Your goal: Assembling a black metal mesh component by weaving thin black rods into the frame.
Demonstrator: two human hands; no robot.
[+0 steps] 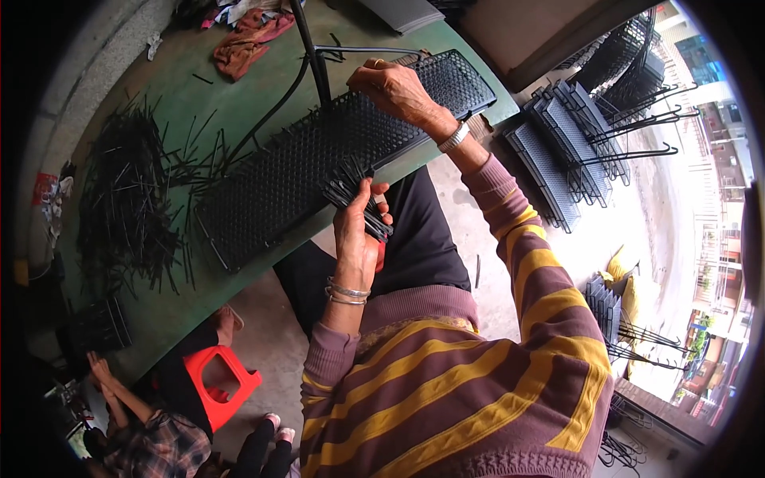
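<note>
A long black mesh rack (275,190) lies slantwise across the green table, its far edge lined with small black stubs. My left hand (356,227), with bangles at the wrist, is closed round a bundle of thin black strips (343,183) over the rack's near edge. Higher up, my right hand (394,92) is at the rack's far edge, fingers curled together beside a black metal frame (318,68) that rises from there. Whatever its fingertips hold is hidden. A watch (454,137) is on that wrist.
A loose heap of black strips (127,199) covers the table's left side. A reddish cloth (249,41) lies at the back. Stacked mesh racks with hooks (550,151) stand on the floor at right. At lower left are a red stool (221,382) and a person in a plaid shirt (163,446).
</note>
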